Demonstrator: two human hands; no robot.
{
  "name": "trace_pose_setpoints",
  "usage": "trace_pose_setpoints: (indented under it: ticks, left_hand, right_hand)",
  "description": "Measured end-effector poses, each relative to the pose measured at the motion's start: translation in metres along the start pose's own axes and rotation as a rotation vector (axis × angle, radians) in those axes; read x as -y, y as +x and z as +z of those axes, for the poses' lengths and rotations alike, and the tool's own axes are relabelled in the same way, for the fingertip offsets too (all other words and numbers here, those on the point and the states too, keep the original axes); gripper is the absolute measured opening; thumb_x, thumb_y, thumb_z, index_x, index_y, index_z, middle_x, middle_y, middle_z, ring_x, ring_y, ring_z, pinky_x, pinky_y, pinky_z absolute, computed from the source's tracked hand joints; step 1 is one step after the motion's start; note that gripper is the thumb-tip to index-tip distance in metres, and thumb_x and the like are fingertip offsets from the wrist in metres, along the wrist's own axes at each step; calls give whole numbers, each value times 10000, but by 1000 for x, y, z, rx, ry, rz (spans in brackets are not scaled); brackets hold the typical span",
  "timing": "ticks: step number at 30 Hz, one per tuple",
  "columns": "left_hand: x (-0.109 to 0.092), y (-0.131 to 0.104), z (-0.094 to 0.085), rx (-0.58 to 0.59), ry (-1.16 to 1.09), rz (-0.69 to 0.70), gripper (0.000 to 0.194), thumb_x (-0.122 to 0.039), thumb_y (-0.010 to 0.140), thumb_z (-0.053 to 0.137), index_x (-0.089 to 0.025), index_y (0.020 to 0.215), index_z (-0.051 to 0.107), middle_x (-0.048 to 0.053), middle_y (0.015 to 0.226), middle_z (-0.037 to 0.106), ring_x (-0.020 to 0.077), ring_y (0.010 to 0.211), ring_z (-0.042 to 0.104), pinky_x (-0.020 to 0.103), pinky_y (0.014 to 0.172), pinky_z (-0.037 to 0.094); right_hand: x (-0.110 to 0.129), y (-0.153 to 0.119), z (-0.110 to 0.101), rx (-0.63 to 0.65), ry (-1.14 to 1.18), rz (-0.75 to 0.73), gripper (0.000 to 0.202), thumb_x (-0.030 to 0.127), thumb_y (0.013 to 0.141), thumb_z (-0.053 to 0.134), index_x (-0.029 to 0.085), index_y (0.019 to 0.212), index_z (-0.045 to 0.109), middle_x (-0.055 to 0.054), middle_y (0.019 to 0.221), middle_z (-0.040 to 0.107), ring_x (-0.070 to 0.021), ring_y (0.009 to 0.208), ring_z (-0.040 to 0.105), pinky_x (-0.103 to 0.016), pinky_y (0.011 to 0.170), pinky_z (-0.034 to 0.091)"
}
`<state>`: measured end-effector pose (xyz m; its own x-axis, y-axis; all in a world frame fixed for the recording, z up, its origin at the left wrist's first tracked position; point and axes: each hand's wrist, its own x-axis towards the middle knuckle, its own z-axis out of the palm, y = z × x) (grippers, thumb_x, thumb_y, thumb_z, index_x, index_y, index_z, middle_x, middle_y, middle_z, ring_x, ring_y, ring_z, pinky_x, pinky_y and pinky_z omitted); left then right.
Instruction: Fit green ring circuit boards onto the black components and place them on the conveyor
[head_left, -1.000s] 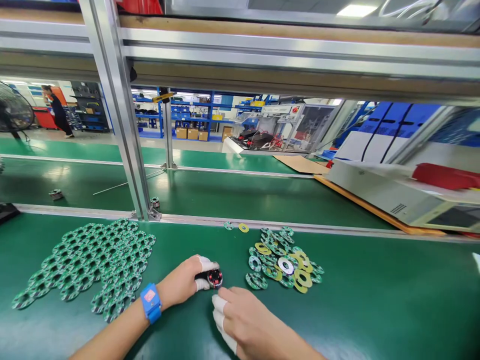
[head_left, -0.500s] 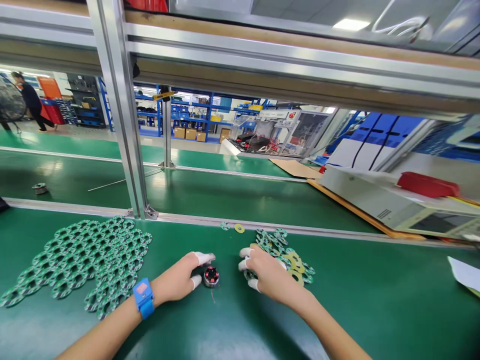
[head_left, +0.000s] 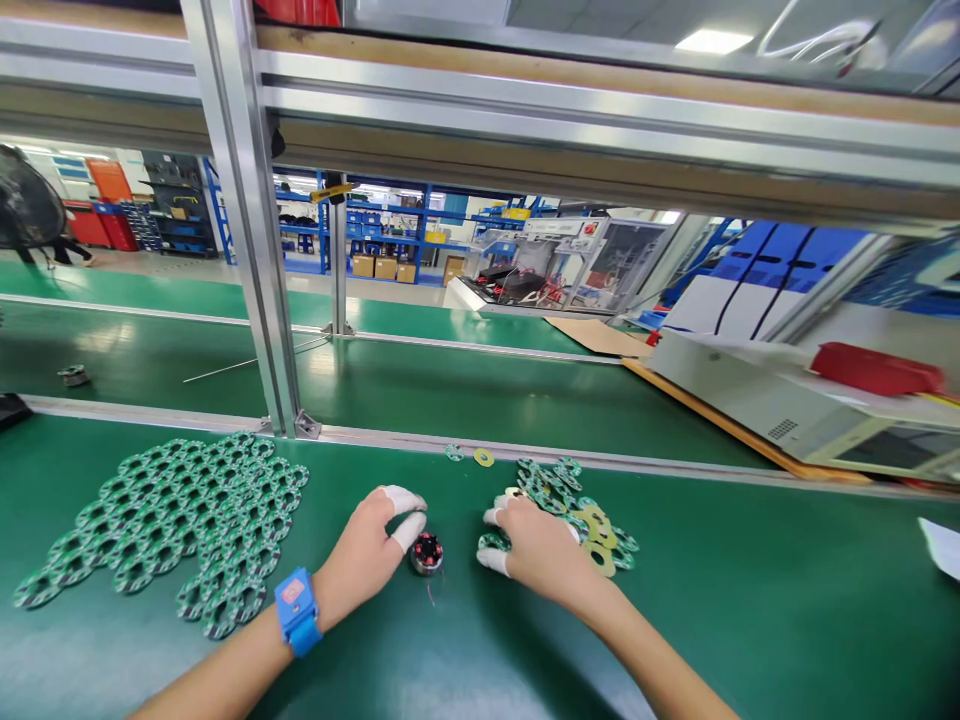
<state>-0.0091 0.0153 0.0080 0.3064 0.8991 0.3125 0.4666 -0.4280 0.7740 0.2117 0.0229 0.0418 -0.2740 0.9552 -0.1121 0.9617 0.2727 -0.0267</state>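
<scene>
The left forearm (head_left: 244, 658) slants in from 8 o'clock; the left hand (head_left: 365, 543) points to 2, white-covered thumb and finger bent, tips nearly together. The right forearm (head_left: 651, 635) enters from 4; the right hand (head_left: 541, 543), palm down, points to 10, fingers curled.

The green bench (head_left: 750, 600) bears rings (head_left: 550, 490), a motor (head_left: 427, 554).
</scene>
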Motion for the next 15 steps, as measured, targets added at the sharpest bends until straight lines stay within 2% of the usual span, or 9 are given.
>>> trace_pose_setpoints:
  ticks: [2,5,8,10,12,13,15]
  left_hand:
    - [0,-2,5,24,69,-30,277,-313,788,605,-186,1035,620,68,1048,613,212,988,533,346,903,423]
    - [1,-5,14,128,227,-46,439,-346,600,781,-185,980,629,65,1000,602,251,949,509,373,846,424]
    - [4,-6,19,187,293,-59,368,-313,592,793,-185,897,631,44,935,595,232,897,499,350,804,414]
    - [3,-5,17,194,284,-75,388,-327,593,792,-181,910,623,46,945,587,232,901,489,350,803,405]
    - [0,-3,12,173,228,-95,402,-354,630,763,-171,953,611,59,971,579,235,918,481,354,817,397]
    - [-4,-2,9,148,182,-99,373,-360,680,721,-167,976,602,64,984,575,231,930,479,354,831,392]
    - [-11,0,2,109,86,-83,234,-336,795,597,-169,959,600,56,963,580,211,933,479,335,841,382]
  right_hand:
    - [3,-1,0,4,-21,1,84,173,712,690,130,784,699,-146,879,633,-334,878,588,-364,714,442]
    - [4,1,0,-19,30,7,73,122,712,673,149,779,685,-112,847,642,-297,849,601,-328,690,438]
    - [4,6,2,-49,147,8,86,144,763,617,170,827,668,-49,762,650,-221,721,614,-278,622,437]
    - [6,10,5,-92,436,-36,94,205,782,587,170,836,655,-22,693,640,-188,640,600,-263,588,442]
    - [11,13,11,-130,835,-87,170,307,760,597,159,830,644,-17,656,626,-182,603,586,-268,575,458]
    - [14,14,14,-141,1006,-100,224,358,737,612,154,824,641,-19,646,620,-185,595,582,-276,572,468]
    - [23,14,20,-158,1196,-101,303,429,692,645,152,814,644,-25,656,618,-191,604,579,-296,586,488]
